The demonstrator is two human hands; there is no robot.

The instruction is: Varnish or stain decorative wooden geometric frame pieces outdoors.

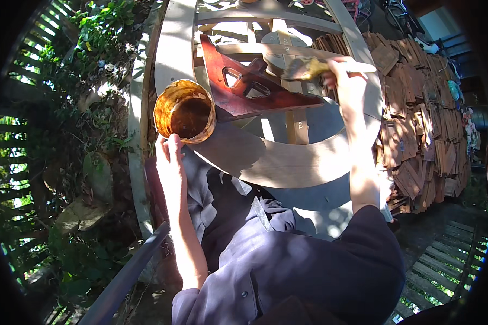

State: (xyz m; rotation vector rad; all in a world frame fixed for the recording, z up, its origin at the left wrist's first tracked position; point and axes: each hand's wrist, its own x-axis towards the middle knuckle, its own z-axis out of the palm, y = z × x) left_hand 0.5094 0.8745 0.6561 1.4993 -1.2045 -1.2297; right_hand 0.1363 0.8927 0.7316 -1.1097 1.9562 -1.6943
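My left hand [171,150] grips the near edge of a round, stain-smeared pot [185,111] with dark brown liquid in it. The pot is tilted toward me, and some of the fingers are hidden behind its wall. In my right hand [344,76] is a broad paintbrush [306,69], its worn bristles pointing left and its pale handle end sticking out to the right. Between the two hands lies a reddish-brown, stained triangular wooden piece [238,89] with cut-out openings. The brush is over its upper right side; whether they touch I cannot tell.
Under the stained piece is a pale wooden frame with a curved front board [287,165] and crossbars. Stacked brown wood pieces [417,124] stand at the right. Plants [100,32] and a slatted fence [11,168] are at the left. A dark bar [130,273] runs beside my left arm.
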